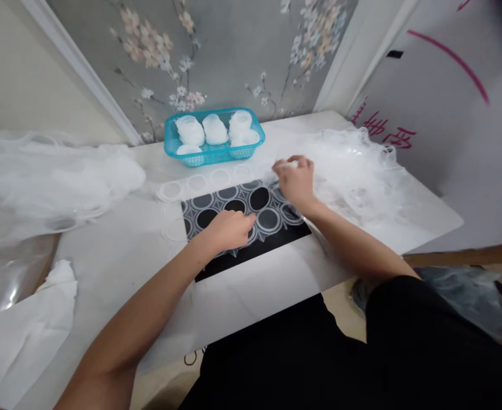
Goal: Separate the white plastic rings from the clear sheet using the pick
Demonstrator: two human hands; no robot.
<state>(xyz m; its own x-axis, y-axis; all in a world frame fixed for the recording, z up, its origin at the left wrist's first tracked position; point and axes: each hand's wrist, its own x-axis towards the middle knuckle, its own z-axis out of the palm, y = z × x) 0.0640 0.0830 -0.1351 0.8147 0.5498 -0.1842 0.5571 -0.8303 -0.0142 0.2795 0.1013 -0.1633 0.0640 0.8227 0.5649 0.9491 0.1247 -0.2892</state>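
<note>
A translucent sheet with round cut-outs [269, 219] lies over a black mat [251, 251] in the middle of the table. My left hand [232, 229] rests on the sheet near its front edge, fingers bent together; what they hold, if anything, is hidden. Above the sheet's far right part is my right hand [296, 179], its fingers curled round a small whitish piece. Behind the mat, a row of pale rings [196, 183] lies on the table. A blue basket [213, 155] beyond them holds several stacks of white round pieces [215, 130].
Heaped translucent white sheets [49, 182] cover the table's far left, and a pile of white ring-shaped scraps [357, 171] lies on the right. White paper or cloth [32, 336] is at the near left. A floral wall stands behind the table [242, 285].
</note>
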